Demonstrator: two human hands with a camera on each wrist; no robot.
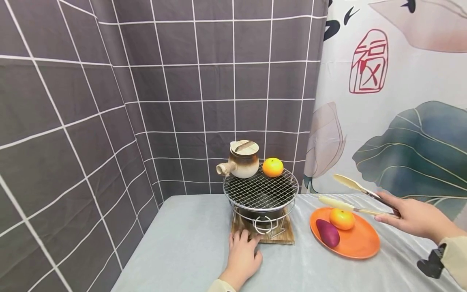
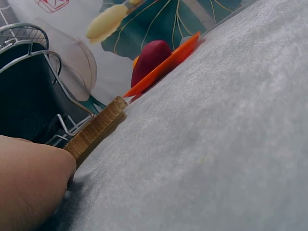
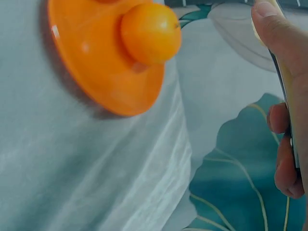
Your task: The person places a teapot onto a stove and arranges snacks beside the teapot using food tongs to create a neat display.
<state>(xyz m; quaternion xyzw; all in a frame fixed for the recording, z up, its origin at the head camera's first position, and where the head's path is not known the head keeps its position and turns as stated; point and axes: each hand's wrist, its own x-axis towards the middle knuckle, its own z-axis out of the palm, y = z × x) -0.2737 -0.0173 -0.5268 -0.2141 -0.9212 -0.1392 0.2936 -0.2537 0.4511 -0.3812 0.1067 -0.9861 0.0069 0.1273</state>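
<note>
My right hand (image 1: 419,219) grips a pair of tongs (image 1: 368,192) with pale tips, their arms spread apart above the orange plate (image 1: 361,243). Nothing sits between the tips. On that plate lie an orange citrus fruit (image 1: 342,219) and a purple sweet potato (image 1: 328,233). My left hand (image 1: 243,257) rests at the front edge of the wooden board (image 1: 281,239), fingertips touching it. Over the board stands a round grill with a wire mesh (image 1: 266,190). The mesh carries a lidded clay pot (image 1: 245,162) with a side handle, and another orange citrus fruit (image 1: 273,167).
A pale grey cloth (image 1: 182,239) covers the table. Dark gridded curtain (image 1: 215,81) hangs behind and at the left. A white curtain with leaf prints (image 1: 412,158) hangs behind the plate at the right.
</note>
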